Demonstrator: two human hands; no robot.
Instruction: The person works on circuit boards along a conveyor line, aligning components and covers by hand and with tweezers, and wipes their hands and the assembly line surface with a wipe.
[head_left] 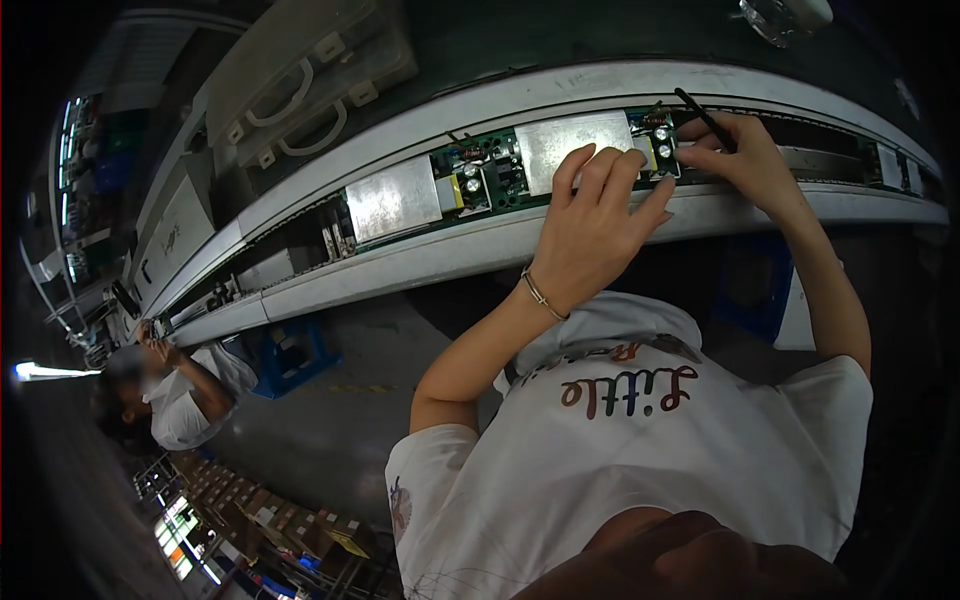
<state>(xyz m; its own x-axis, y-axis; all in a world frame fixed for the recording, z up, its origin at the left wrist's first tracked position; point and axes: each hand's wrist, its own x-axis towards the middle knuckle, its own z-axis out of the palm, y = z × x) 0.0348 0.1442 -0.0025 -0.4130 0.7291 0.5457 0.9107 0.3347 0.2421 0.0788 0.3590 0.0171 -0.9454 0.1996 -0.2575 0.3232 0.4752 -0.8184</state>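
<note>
My left hand point(595, 220) lies over a green circuit board with a silver metal plate point(575, 140); its fingers are spread, with the tips on the lower edge of the plate and the parts beside it. My right hand point(745, 165) is at the board's right end. A thin black stick-like tool point(705, 118) is held in it, pointing up and left; its exact kind is unclear. Thumb and index fingertip are close to the board's capacitors point(662, 140). Left of this board, a second board with a silver plate point(395, 197) sits on the same line.
A long conveyor rail point(420, 245) curves across the bench, with more boards point(888, 165) far right. Translucent cases with handles point(310, 80) stand behind it. Another person point(190, 390) works at far left, near a blue stool point(290, 360). Cardboard boxes point(290, 520) are stacked lower left.
</note>
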